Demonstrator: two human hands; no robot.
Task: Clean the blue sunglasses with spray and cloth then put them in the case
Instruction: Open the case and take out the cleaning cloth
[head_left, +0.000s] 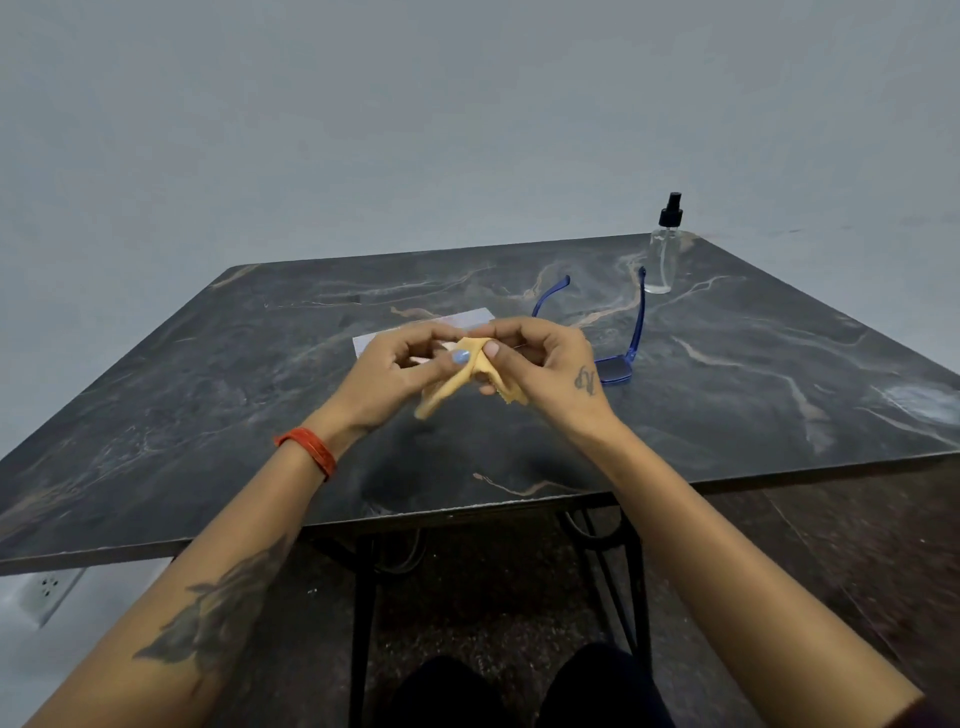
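A dark marble-patterned desk (727, 395) with pale veins fills most of the view, standing on a black metal frame (363, 597) against a plain grey wall (363, 130). Below its near edge the floor is dark, and a white wall socket (49, 592) shows under the desk's near left corner.

Both forearms reach in over the near edge and meet above the middle of the desk. The left hand (400, 369) wears a red wristband (306, 449); its thumb and fingers are curled and pinch a yellow cloth (467, 371). The right hand (540, 364) is curled too and pinches the same cloth from the other side, so the cloth is bunched between the two hands and its loose ends hang down towards the desk.

The blue sunglasses (618, 364) lie on the desk just beyond and to the right of the right hand, their temples unfolded and pointing towards the far edge; one dark lens shows, the other is hidden behind the hand. Behind the hands a pale flat rectangle (447, 325) lies on the desk; it may be the case, though the hands cover too much of it to be sure. A clear spray bottle (665, 254) with a black nozzle stands upright near the far right corner, just beyond the tip of the right temple.
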